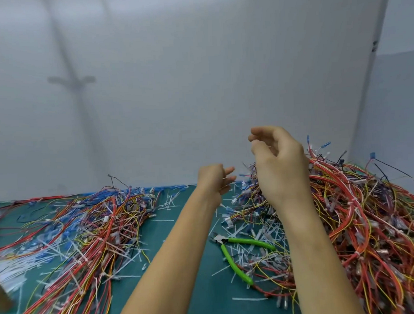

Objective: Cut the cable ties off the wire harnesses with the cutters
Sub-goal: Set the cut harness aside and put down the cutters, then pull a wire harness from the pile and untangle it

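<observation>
The cutters (220, 239) lie flat on the green cutting mat (207, 299), untouched by either hand. The jaws stand slightly apart and point toward the far left. The two green handles spread toward the near right, and their ends rest among loose white cable-tie offcuts (257, 235).

The larger pile of wire harnesses (360, 212) is heaped on the right side of the mat, against the right wall. It consists of red, orange and yellow wires with white ties at intervals. A second, flatter pile of harnesses (90, 223) spreads across the left side. A strip of bare mat separates the two piles.

Both hands are raised above the mat, well above the cutters and apart from each other. The left hand (214, 180) is over the far edge of the mat, its fingers loosely curled. The right hand (279, 163) is higher, in front of the right pile, with thumb and forefinger drawn close together. It cannot be told whether either hand holds anything.

A plain grey wall (197, 74) stands behind the mat.
</observation>
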